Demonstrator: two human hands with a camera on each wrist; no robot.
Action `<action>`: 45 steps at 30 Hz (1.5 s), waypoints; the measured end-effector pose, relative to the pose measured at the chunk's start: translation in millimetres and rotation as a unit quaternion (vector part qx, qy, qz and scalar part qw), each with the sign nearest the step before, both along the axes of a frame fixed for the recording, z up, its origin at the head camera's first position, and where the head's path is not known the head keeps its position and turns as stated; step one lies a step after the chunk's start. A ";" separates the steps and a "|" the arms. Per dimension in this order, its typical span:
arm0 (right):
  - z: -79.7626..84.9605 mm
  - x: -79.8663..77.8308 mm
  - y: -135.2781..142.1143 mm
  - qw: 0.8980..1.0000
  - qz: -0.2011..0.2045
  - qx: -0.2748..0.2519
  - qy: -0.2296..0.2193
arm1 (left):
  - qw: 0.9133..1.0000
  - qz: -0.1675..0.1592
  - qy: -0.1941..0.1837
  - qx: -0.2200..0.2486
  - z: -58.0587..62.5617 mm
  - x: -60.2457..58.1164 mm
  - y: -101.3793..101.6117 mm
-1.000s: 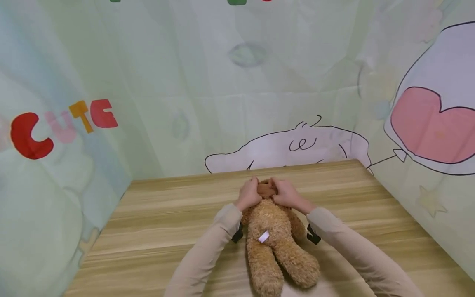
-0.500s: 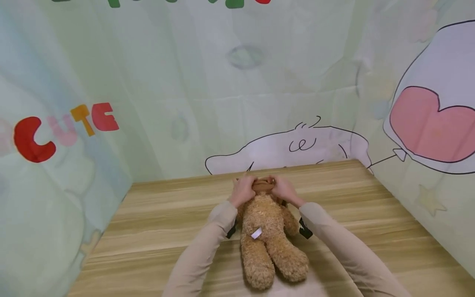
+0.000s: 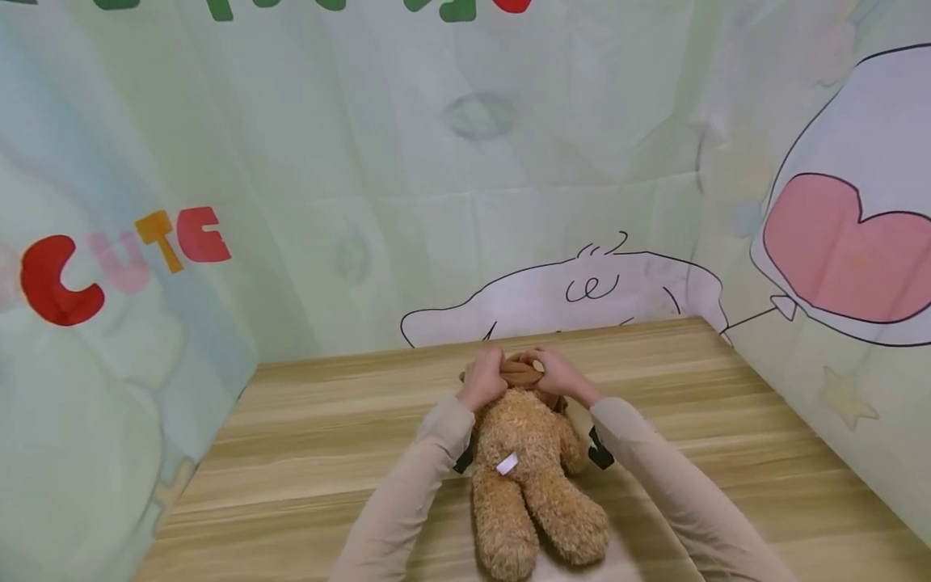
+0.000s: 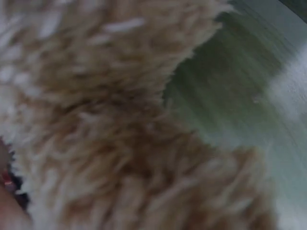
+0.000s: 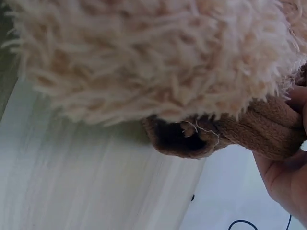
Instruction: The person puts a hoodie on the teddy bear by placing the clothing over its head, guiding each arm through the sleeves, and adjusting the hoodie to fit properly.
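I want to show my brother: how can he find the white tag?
Find the wooden table, then the furry brown toy with its legs toward you. The white tag sits just above where the legs meet. It's the only white patch showing on the toy.

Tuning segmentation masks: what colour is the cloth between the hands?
The cloth is brown; it shows best in the right wrist view.

On the table (image 3: 305, 436), either side is unblocked; the middle is filled by a plush bear (image 3: 520, 432) and 2 sleeves (image 3: 409, 493).
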State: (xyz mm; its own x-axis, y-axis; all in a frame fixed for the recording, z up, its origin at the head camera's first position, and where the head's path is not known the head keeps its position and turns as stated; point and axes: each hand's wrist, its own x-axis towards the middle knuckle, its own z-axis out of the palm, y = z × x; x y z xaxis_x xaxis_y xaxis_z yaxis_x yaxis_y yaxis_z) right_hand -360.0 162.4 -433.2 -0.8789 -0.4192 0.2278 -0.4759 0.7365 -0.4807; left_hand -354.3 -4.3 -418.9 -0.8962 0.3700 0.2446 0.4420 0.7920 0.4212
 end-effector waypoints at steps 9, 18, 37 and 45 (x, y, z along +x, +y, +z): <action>-4.0 3.1 -7.6 0.999 0.018 -0.034 0.015 | 0.996 0.032 0.088 -0.006 -14.9 8.7 0.1; -14.2 11.9 -4.2 0.996 -0.007 -0.058 0.063 | 0.984 -0.039 0.176 0.003 -17.0 15.3 -7.5; -18.3 27.5 -21.7 0.978 -0.067 0.043 0.191 | 0.963 -0.019 0.247 -0.102 -24.1 22.4 -5.2; -22.5 28.7 5.3 0.979 0.012 0.019 0.201 | 0.977 -0.150 0.147 -0.030 -15.4 15.5 -28.9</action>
State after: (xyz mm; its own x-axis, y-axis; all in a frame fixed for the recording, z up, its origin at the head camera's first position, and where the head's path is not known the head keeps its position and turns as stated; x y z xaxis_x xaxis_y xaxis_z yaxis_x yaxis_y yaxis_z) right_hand -331.2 167.7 -455.7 -0.7110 -0.4528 0.5381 -0.6382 0.7368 -0.2232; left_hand -338.8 -33.2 -434.3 -0.6403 0.6263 0.4446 0.7524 0.6279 0.1989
